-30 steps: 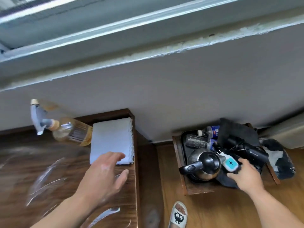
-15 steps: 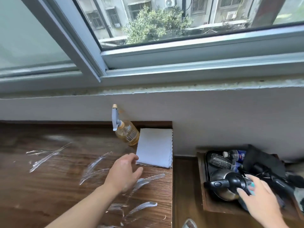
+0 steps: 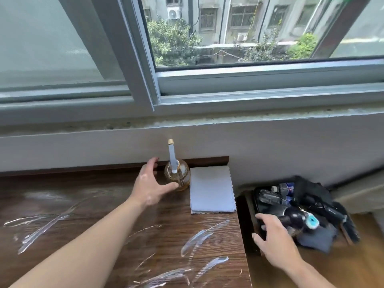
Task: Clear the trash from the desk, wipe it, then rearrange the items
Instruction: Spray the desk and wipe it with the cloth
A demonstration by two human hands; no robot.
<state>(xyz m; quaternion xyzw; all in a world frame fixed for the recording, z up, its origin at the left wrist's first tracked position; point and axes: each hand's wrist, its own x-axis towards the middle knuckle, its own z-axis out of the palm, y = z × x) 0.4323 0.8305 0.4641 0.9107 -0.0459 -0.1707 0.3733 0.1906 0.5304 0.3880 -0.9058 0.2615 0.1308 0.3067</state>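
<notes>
Reaching to the desk's (image 3: 99, 206) back edge, left hand (image 3: 149, 188) is spread open, thumb touching the upright amber spray bottle (image 3: 179, 176), just left of the folded white cloth (image 3: 212, 190) at the back right corner. Right hand (image 3: 276, 242) grips the black tray's (image 3: 256, 202) near rim, off the desk's right edge.
</notes>
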